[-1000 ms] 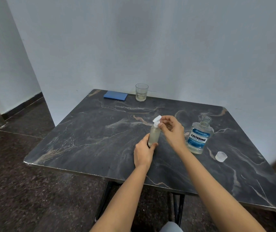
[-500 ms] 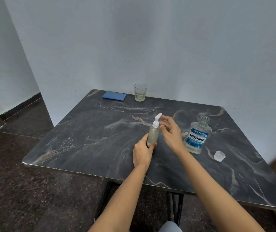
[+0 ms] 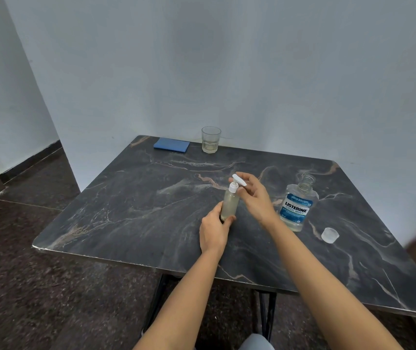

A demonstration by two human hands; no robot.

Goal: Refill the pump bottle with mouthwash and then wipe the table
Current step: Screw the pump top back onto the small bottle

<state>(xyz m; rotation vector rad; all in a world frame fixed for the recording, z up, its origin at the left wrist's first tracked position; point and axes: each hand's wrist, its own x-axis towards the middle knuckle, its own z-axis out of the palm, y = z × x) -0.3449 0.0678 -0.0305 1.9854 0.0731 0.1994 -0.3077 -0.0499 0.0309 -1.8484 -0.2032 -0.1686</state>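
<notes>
a: hidden?
b: your left hand (image 3: 213,229) grips the pump bottle (image 3: 230,204) low, covering its base; it stands upright on the table (image 3: 126,210). your right hand (image 3: 254,198) pinches its pump head.
a: around?
b: open mouthwash bottle (image 3: 296,207) just right, cap (image 3: 330,235) near it; glass (image 3: 211,139), blue cloth (image 3: 171,145) at far edge.

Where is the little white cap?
In the head view the cap lies on the table, to the right of the open mouthwash bottle, a little nearer the person.

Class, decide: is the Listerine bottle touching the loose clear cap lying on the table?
Apart. The head view shows bare table between the Listerine bottle and the cap.
</notes>
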